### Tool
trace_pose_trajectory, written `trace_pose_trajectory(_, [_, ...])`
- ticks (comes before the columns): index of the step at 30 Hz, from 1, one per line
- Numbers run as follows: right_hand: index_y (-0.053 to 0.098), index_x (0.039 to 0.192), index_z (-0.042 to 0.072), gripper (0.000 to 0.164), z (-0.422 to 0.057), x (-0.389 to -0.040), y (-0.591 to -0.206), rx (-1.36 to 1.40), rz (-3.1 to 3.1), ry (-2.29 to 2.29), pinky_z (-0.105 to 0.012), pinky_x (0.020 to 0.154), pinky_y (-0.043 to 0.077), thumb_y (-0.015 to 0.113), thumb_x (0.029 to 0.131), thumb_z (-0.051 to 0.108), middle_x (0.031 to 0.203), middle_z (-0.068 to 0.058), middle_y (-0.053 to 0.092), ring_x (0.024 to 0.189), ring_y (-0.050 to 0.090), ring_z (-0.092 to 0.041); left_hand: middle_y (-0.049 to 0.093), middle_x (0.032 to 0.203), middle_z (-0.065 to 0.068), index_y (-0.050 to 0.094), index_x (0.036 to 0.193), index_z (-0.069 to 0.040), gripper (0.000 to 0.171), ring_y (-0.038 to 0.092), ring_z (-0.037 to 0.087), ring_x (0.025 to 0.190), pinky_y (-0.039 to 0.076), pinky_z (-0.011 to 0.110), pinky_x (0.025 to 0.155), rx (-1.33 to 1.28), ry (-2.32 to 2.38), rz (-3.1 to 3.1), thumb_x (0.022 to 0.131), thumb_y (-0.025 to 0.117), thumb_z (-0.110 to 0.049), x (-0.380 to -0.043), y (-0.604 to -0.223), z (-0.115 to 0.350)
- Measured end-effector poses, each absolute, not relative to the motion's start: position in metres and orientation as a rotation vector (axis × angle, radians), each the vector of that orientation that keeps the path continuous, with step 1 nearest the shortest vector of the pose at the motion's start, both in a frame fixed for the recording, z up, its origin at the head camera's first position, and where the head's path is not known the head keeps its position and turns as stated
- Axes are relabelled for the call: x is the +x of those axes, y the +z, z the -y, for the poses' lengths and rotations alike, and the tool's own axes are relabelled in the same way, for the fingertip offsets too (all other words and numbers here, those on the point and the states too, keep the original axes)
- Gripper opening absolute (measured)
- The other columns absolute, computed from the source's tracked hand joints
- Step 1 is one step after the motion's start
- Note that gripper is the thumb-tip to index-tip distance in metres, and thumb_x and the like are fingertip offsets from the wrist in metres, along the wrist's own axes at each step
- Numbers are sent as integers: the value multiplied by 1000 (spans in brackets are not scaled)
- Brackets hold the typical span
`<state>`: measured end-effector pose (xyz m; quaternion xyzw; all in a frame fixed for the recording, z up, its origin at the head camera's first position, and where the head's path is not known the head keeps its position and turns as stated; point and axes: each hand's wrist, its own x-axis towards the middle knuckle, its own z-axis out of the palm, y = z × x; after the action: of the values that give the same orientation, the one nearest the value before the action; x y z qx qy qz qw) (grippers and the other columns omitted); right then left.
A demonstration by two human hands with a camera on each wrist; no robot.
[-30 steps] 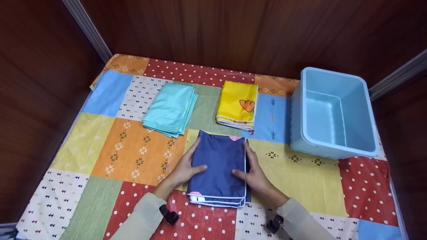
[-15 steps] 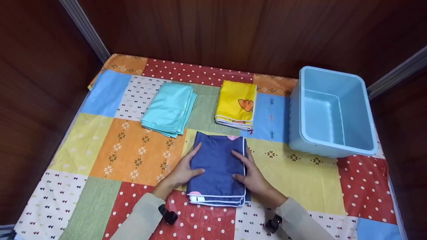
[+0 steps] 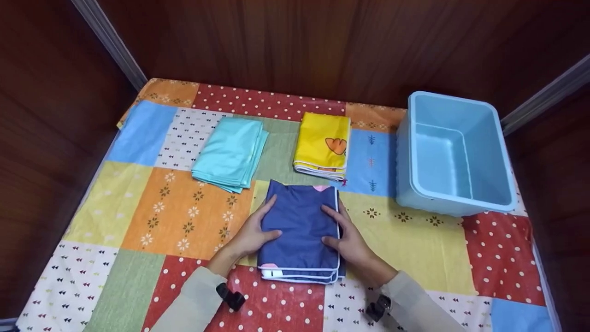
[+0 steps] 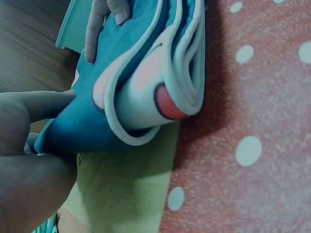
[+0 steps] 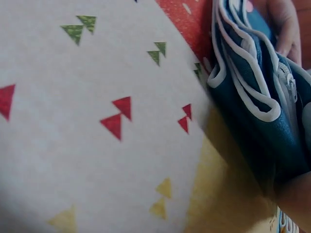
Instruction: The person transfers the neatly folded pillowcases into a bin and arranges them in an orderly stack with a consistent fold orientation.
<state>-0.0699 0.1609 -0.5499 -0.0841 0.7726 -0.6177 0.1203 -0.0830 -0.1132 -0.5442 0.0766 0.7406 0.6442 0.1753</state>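
Note:
A folded navy fabric cover point(image 3: 299, 230) with white piping and pink patches lies in front of me between both hands. My left hand point(image 3: 253, 233) grips its left side, thumb on the top face and fingers along the edge. On the opposite side my right hand point(image 3: 352, 240) holds the piped edge, with thumb and index finger on top and the other fingers partly hidden beside it. The left wrist view shows its stacked layers point(image 4: 189, 53) and a rounded fold. A zipper point(image 5: 290, 85) runs along one layer in the right wrist view.
Behind the cover lie a folded turquoise cloth point(image 3: 230, 152) at left and a folded yellow cloth point(image 3: 320, 138) with an orange print. A light blue plastic bin point(image 3: 405, 161) stands at the right. The patchwork tablecloth point(image 3: 415, 258) ends at dark wooden panels point(image 3: 258, 41).
My right index finger has come from the side edge onto the cover's top face. Both hands keep hold of the cover, and the whole head view has shifted slightly.

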Motion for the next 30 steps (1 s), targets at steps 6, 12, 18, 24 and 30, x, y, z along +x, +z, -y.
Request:
trace_pose_trajectory(6, [48,150,0,72,-162,-73,-542,-260,-2266,-1804,-55,122,11,65,82,-16,170,-18,-1,155,-1,-39,14,168,21,24,162,-9,88,14,38,153,15,52,123,220,1847,-2075,88,67,12,-84,-538,112])
trace_pose_trajectory(12, [47,150,0,71,-163,-75,-531,-240,-2240,-1820,-33,120,19,64,83,-16,170,-16,-1,155,1,-35,12,168,21,23,162,-4,88,13,36,154,15,50,124,279,1863,-2070,87,67,12,-88,-531,112])
trace_pose_trajectory(18, [47,150,-1,71,-164,-78,-520,-219,-2215,-1839,-34,120,21,64,83,-17,171,-15,-1,155,2,-34,13,168,19,21,162,-4,89,15,36,154,16,50,124,297,1840,-2077,87,67,12,-90,-519,112])
trace_pose_trajectory(24, [47,150,-2,70,-166,-82,-509,-202,-2221,-1827,-54,122,15,64,83,-17,170,-16,-1,155,0,-37,13,168,19,21,162,-8,89,17,35,153,18,49,123,266,1836,-2089,88,66,12,-92,-504,108])
trace_pose_trajectory(30, [47,149,-3,71,-168,-86,-497,-224,-2255,-1794,-53,122,16,65,82,-15,170,-19,-1,154,3,-38,14,169,16,23,163,-11,88,15,33,154,17,48,124,240,1806,-2123,89,67,10,-95,-493,106])
